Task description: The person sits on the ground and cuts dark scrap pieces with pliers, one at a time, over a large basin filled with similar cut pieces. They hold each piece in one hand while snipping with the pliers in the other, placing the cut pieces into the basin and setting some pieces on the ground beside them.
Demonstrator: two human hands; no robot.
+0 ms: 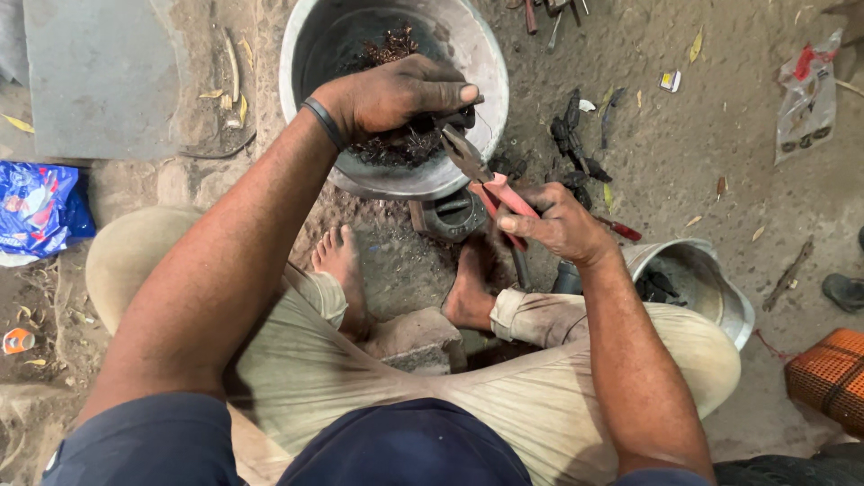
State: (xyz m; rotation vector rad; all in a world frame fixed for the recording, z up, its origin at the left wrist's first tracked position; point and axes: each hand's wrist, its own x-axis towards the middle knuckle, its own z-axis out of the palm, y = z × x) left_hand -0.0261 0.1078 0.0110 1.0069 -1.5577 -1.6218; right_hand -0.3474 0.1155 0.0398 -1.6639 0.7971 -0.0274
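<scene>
Stripping step in hand: small dark part [454, 118] is gripped in left hand [396, 94] over metal basin [477, 54]; red-handled pliers [486, 184] are clamped in right hand [558, 220], nose at part. Next move likely needs a firm bite, then pull.

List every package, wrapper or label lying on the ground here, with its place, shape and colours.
Blue plastic packet: left edge, crumpled, blue with red and white patches.
Clear plastic bag: upper right, flat, transparent with a red top and dark marks.
Small wrapper: right of the big metal bowl, tiny, white and yellow.
Small round lid-like scrap: lower left, orange and white.
</scene>
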